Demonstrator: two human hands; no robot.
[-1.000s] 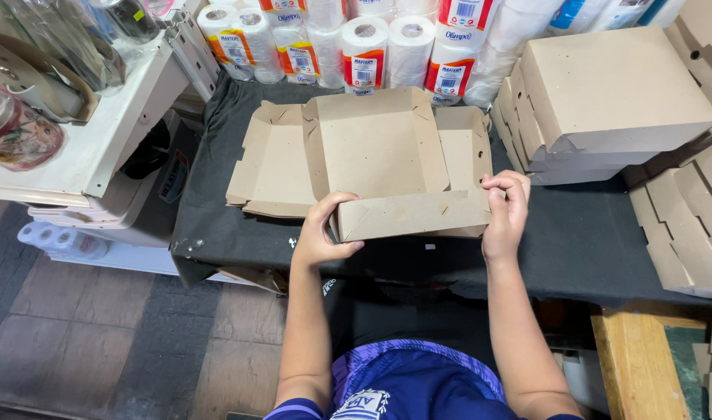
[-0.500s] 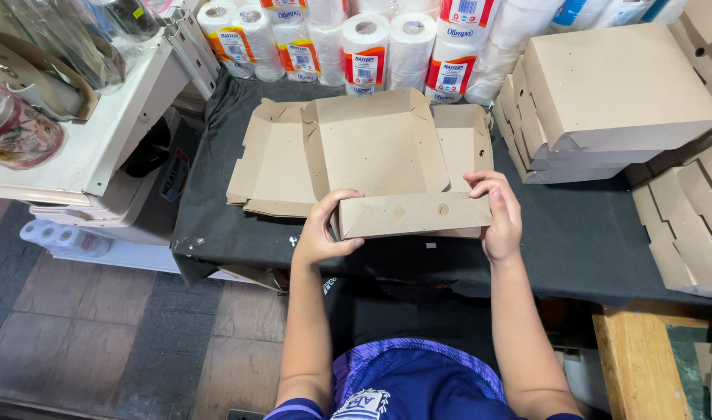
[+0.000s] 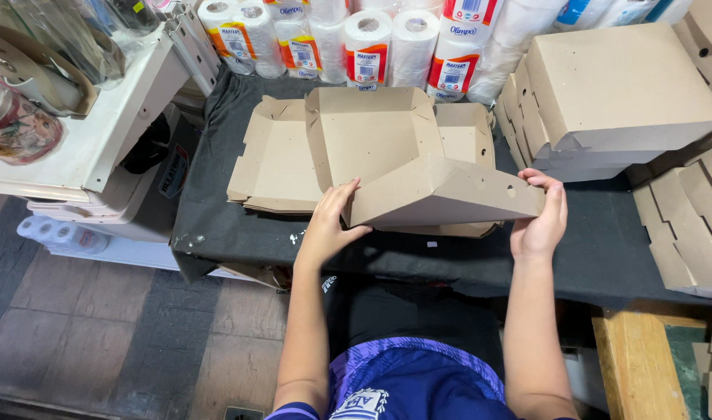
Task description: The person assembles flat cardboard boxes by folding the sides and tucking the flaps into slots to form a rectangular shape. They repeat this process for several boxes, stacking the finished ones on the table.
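Head view: both hands, left hand (image 3: pixel 331 222) and right hand (image 3: pixel 540 219), grip cardboard box (image 3: pixel 418 167).

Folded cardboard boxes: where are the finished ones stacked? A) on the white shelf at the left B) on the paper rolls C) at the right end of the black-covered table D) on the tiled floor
C: the folded cardboard boxes sit stacked on the black-covered table, at its right end.

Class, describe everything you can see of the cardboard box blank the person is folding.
The box blank is plain brown cardboard, creased into panels with side flaps and small round holes. It lies half-open on a stack of flat blanks on the dark cloth-covered table. Its near panel is folded up and tilted toward the person. The left hand presses that panel's left end; the right hand takes its right end, fingers curled over the edge.
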